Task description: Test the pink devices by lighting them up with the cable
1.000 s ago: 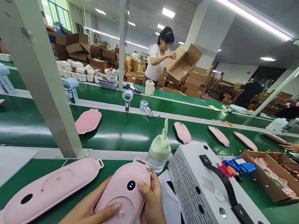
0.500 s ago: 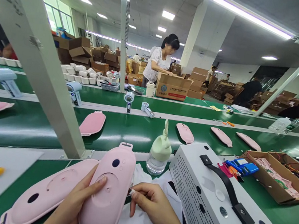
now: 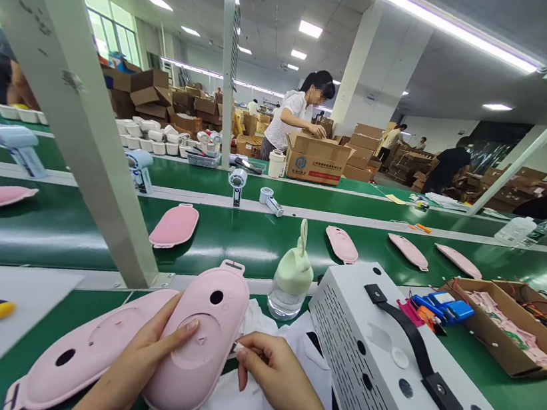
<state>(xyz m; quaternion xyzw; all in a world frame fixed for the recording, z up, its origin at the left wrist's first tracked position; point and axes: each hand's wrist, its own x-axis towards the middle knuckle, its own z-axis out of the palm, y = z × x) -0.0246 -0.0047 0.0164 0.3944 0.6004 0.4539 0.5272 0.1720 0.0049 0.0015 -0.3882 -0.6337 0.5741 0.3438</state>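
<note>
The held shell (image 3: 196,370) is being flanked by another shell (image 3: 95,336) on the left and a case (image 3: 381,380) on the right; behind it, a bottle (image 3: 292,278) is being backed by a belt (image 3: 247,249) bearing more shells (image 3: 341,245).

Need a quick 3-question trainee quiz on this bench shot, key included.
1. The held pink casing is gripped by: A) the left hand B) the right hand C) neither hand
2. True or false: the green-lidded bottle stands upright beside the white box.
3. Fill in: the strap on top of that box is ____ in colour.

Key: 1. A; 2. True; 3. black
</note>
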